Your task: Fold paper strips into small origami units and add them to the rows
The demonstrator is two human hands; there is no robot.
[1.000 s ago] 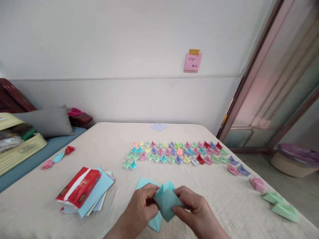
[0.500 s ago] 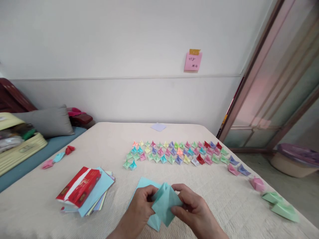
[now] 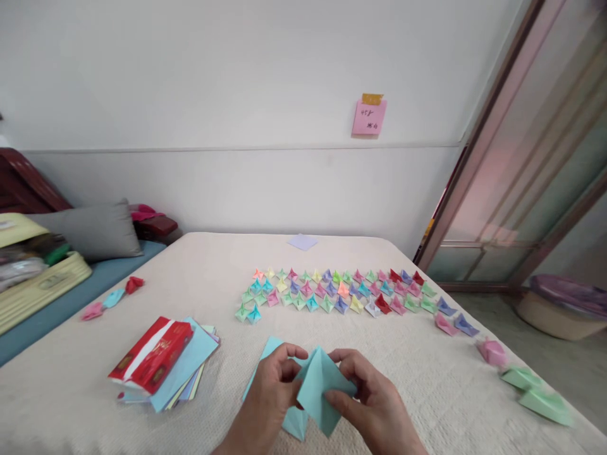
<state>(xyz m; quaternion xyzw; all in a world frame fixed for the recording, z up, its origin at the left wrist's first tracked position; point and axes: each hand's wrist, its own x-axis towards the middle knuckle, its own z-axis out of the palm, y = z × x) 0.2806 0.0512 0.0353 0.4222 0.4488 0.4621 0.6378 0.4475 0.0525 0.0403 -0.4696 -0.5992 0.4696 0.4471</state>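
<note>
A light blue piece of folded paper [image 3: 320,388] is held up between both hands, its pointed top standing upward and a crease running down its middle. My left hand [image 3: 272,392] pinches its left side, with the fingers partly behind the paper. On the right edge, my right hand [image 3: 367,398] grips it with the thumb flat on the near face. Beneath my hands lies another light blue sheet [image 3: 269,349] with a creased lower corner [image 3: 296,423]; my left hand covers much of it.
Rows of small colourful folded paper pieces [image 3: 327,287] stand farther back. A red tissue pack [image 3: 154,354] rests on stacked coloured paper [image 3: 199,347] at left. Green folded papers [image 3: 545,401] lie along the right edge. A lilac sheet [image 3: 302,241] lies near the wall.
The folded paper in my hands has moved slightly right and turned, so its near face shows a central crease and a sharper peak. Both hands still grip it.
</note>
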